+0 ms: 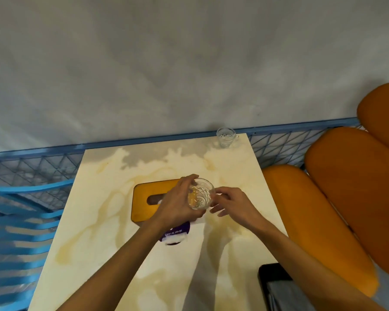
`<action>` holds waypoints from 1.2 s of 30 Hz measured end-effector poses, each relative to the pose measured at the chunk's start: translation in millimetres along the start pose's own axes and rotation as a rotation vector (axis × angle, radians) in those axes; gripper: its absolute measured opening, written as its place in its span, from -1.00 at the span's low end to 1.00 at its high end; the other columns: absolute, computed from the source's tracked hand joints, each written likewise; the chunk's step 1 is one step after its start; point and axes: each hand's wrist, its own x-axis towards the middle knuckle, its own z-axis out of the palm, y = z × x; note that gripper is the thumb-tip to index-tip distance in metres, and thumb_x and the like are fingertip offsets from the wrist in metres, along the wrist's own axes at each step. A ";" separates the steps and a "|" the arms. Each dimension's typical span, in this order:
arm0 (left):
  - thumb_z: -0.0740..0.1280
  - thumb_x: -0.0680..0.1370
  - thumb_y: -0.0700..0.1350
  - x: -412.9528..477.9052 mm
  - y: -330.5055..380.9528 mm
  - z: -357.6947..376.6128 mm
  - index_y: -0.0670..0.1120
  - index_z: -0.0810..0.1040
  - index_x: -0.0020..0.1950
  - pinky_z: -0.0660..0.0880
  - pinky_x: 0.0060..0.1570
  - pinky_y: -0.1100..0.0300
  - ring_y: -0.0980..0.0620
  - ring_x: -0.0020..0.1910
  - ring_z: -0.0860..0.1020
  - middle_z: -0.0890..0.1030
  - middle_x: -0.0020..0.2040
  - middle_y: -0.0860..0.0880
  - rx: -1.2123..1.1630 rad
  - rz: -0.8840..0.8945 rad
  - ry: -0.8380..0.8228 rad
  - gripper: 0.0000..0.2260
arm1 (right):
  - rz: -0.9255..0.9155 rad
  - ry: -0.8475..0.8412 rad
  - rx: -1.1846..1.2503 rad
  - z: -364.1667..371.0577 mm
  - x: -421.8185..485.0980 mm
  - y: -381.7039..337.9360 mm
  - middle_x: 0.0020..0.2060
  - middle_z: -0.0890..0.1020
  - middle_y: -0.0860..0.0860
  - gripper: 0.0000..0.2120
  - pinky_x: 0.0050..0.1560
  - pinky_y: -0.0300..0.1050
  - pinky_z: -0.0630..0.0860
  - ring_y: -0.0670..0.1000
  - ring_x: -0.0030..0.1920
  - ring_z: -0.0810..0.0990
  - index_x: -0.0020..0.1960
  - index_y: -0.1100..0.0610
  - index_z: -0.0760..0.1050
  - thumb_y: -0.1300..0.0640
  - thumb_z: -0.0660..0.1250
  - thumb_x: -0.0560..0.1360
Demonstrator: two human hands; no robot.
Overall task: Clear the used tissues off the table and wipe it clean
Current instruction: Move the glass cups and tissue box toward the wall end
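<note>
Left hand (177,205): fingers curled round a clear cut-pattern glass (201,194). Right hand (231,203): fingertips at its rim, grip unclear. Under the fingers: purple-white packet (174,234), glossy orange tissue box (144,198), stained cream table (99,221). Beyond: handled glass mug (226,136). Nearer: black phone (272,279).

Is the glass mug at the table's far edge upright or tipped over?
Upright: the glass mug stands on its base on the table, rim facing up.

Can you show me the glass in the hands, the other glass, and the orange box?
held glass (202,194): head view, its patterned wall.
far glass (225,137): head view, middle of its body.
orange tissue box (144,209): head view, top below the slot.
</note>
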 end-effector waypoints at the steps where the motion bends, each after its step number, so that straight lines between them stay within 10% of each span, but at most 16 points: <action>1: 0.57 0.30 0.07 12.9 5.5 -2.3 0.12 0.22 0.47 0.53 0.04 0.23 0.10 0.21 0.49 0.40 0.35 0.10 0.022 0.011 -0.007 -0.17 | -0.022 0.011 0.002 -7.9 5.8 -1.7 -0.15 0.72 0.02 -0.78 -0.14 -0.02 0.64 -0.01 -0.20 0.71 0.18 0.09 0.59 0.06 0.27 0.60; 11: 0.57 0.28 0.09 113.3 21.6 0.5 0.09 0.22 0.44 0.54 0.06 0.13 0.06 0.22 0.41 0.39 0.32 0.05 0.187 0.061 -0.127 -0.17 | -0.055 0.056 -0.038 -57.6 72.1 0.5 -0.03 0.70 -0.01 -0.71 -0.19 -0.21 0.61 -0.06 -0.13 0.69 0.29 0.08 0.52 0.03 0.22 0.63; 15: 0.59 0.28 0.05 153.6 14.3 8.4 0.08 0.19 0.48 0.52 0.17 0.09 0.02 0.30 0.38 0.35 0.39 0.05 0.236 0.029 -0.156 -0.12 | 0.000 0.065 -0.084 -73.2 110.2 15.5 0.12 0.65 0.04 -0.69 0.08 -0.05 0.60 -0.04 0.01 0.64 0.30 0.09 0.52 0.00 0.17 0.65; 24: 0.58 0.31 0.09 257.1 -13.4 24.3 0.08 0.18 0.50 0.49 0.25 0.03 -0.07 0.34 0.41 0.31 0.45 -0.01 0.338 -0.103 -0.174 -0.12 | 0.132 -0.052 -0.672 -95.8 214.4 47.1 0.47 0.32 0.11 -0.49 0.41 0.00 0.29 0.15 0.43 0.34 0.52 0.07 0.24 -0.06 0.19 0.62; 36: 0.59 0.32 -0.02 337.8 -56.0 38.7 0.03 0.20 0.50 0.44 0.24 -0.06 -0.16 0.34 0.35 0.35 0.40 -0.11 0.398 -0.121 -0.185 -0.14 | 0.216 -0.088 -1.085 -66.2 257.0 60.0 0.47 0.20 0.37 -0.46 0.47 0.19 0.14 0.36 0.51 0.08 0.52 0.16 0.16 -0.07 0.10 0.63</action>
